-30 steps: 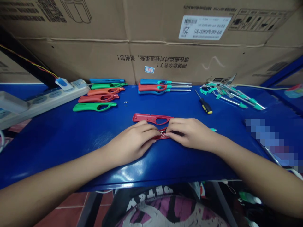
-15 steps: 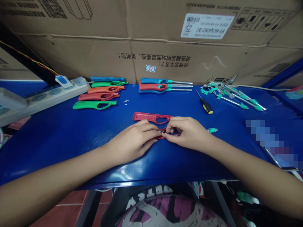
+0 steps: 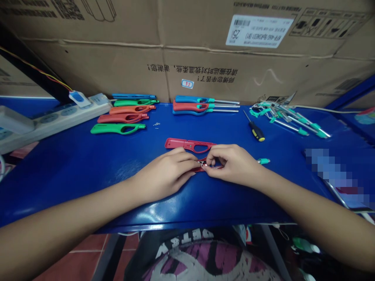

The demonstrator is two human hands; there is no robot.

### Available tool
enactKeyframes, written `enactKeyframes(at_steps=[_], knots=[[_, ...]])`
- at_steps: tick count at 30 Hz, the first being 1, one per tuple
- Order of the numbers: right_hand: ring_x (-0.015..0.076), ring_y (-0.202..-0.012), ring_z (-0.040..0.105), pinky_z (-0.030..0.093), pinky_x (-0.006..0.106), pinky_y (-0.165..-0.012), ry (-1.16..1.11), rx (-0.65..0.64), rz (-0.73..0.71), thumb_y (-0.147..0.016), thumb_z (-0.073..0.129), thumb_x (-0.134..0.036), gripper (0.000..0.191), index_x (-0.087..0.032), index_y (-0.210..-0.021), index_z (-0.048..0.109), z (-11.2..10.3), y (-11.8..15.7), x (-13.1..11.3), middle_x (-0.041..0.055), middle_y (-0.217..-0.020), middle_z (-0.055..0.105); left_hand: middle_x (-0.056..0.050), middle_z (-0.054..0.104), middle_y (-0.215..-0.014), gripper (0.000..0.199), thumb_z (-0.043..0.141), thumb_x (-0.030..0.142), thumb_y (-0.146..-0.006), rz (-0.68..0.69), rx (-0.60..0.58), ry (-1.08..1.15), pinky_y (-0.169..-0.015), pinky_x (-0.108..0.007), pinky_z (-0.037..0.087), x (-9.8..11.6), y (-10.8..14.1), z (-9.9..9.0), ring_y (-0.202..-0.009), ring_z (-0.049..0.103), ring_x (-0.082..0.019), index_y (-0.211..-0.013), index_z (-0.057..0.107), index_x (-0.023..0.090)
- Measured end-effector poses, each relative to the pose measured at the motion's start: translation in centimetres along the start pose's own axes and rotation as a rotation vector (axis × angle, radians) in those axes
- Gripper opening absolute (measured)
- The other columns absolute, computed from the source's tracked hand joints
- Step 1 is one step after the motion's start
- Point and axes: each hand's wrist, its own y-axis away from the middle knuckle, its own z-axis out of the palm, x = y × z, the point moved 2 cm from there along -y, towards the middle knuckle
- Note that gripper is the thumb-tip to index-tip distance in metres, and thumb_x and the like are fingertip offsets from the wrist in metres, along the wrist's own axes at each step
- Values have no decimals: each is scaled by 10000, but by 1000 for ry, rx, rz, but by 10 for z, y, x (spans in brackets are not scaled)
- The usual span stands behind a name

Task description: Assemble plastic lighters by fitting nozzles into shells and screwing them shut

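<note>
Both hands meet over a red lighter half-shell [image 3: 200, 168] lying low at the middle of the blue table. My left hand [image 3: 172, 171] covers its left part, fingers pressed on it. My right hand [image 3: 231, 164] pinches at its middle, by thin white wires; what the fingertips hold is hidden. A teal-tipped piece [image 3: 263, 161] sticks out to the right from under my right hand. Just behind the hands lies a second red shell half [image 3: 187, 145], its inner side up.
Handles [image 3: 123, 118] in several colours lie back left, beside a power strip [image 3: 58, 117]. Lighters with metal tubes [image 3: 205, 106] lie at the back middle. At right are a screwdriver [image 3: 255, 130], teal-tipped tubes [image 3: 290, 117] and a pixelated device [image 3: 336, 179]. A cardboard box [image 3: 117, 58] stands behind.
The view has shifted very slightly. Both hands keep nearly the same place and grip.
</note>
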Motion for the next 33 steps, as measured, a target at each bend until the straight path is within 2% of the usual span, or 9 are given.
enactKeyframes(at_steps=[6, 21, 33], knots=[[109, -661, 577, 362, 228, -586, 11, 15, 33, -789, 680, -226, 96, -194, -705, 646, 3, 0, -1, -15, -735, 652, -87, 701, -1108, 206, 525, 202, -1018, -23, -3, 34, -945, -384, 505, 0, -1, 0, -1037, 607, -221, -1156, 666, 139], [107, -664, 577, 386, 229, -610, -14, -17, 38, -772, 669, -193, 48, -186, -725, 666, 0, 0, -2, -11, -746, 658, -81, 704, -1131, 225, 518, 203, -1023, -4, 1, 35, -961, -384, 502, -1, 0, -1, -1043, 609, -217, -1188, 666, 159], [78, -560, 498, 378, 222, -593, -53, -26, 10, -758, 664, -139, 61, -174, -714, 686, -3, -2, -2, -21, -681, 627, -89, 711, -1139, 236, 534, 209, -1016, 10, 18, 23, -948, -379, 515, -2, -1, 0, -1044, 623, -217, -1205, 669, 168]])
